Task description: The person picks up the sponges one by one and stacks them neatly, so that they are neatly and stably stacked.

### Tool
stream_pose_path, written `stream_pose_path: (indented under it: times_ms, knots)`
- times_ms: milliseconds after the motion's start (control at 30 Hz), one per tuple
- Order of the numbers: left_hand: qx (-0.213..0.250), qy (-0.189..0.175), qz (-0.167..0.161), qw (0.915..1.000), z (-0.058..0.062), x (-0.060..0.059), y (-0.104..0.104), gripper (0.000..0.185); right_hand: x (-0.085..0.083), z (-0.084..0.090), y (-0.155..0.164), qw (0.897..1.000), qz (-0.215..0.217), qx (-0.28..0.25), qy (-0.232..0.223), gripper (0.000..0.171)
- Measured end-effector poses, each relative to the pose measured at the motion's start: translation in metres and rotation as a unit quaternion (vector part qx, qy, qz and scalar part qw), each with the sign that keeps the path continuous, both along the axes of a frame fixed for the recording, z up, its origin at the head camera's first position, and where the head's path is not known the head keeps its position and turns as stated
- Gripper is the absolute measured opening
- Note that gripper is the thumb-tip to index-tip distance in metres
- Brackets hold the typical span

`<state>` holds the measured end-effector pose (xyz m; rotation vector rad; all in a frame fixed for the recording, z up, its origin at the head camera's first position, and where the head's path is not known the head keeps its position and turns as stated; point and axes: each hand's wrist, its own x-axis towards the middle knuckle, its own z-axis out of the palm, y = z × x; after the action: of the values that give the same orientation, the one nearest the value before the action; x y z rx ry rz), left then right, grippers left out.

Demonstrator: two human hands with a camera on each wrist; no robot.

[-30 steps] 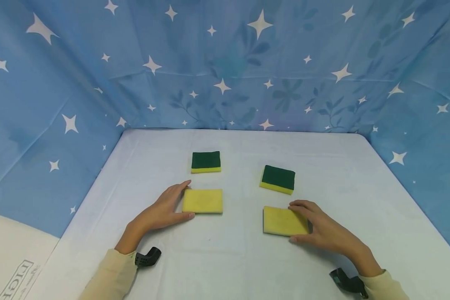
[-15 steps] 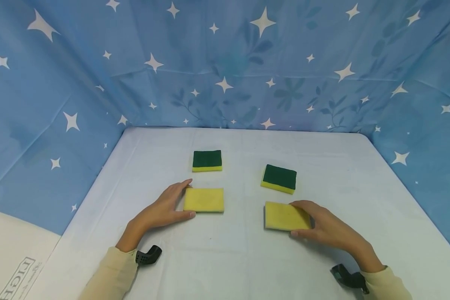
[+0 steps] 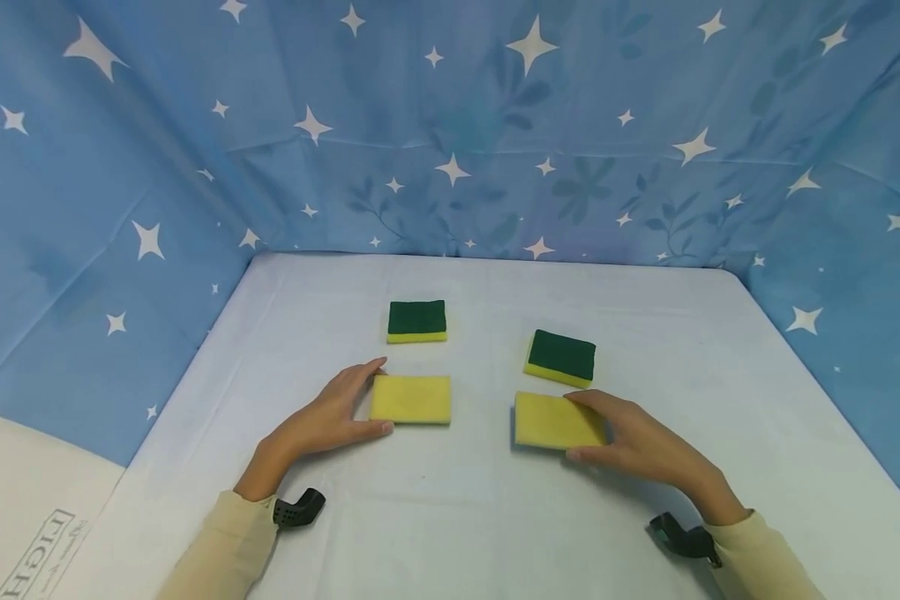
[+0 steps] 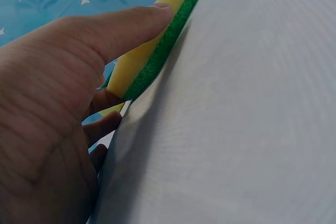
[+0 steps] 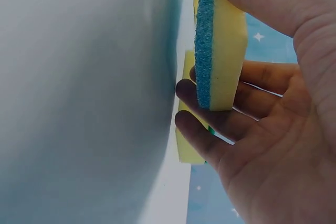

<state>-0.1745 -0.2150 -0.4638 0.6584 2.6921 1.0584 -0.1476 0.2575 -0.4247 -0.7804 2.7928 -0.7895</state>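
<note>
Left hand pinches the near-left sponge, flat at 11 o'clock; right hand grips the near-right sponge, lifted at 1 o'clock; both green-topped sponges beyond remain untouched.

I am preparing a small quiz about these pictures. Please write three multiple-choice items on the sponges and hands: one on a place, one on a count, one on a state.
1. Where does the tablecloth show the green-topped sponges?
A. beyond the yellow-topped ones
B. nearer the person
C. stacked on them

2. How many sponges are there?
A. two
B. three
C. four

3. How is the right sponge?
A. flat, untouched
B. raised off the cloth in the right hand
C. folded

Key: 1 A, both lie farther back; 2 C, head view shows four; 3 B, right wrist view shows a gap beneath it.
</note>
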Motion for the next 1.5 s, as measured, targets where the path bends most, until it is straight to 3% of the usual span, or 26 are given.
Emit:
stream_pose_path:
  times_ms: [733,1000,1500]
  knots:
    - [0.0,-0.001,0.001,1.0,-0.001,0.001,0.0,0.102,-0.026,0.0,-0.038,0.998,0.05,-0.024,0.018,0.081]
    - [0.006,0.005,-0.002,1.0,-0.002,0.0,-0.001,0.1,-0.031,0.004,-0.054,0.999,0.04,-0.009,0.017,0.083]
    - [-0.005,0.008,-0.002,1.0,0.0,0.001,0.0,0.1,-0.043,0.007,-0.09,0.997,0.065,-0.013,0.043,0.079]
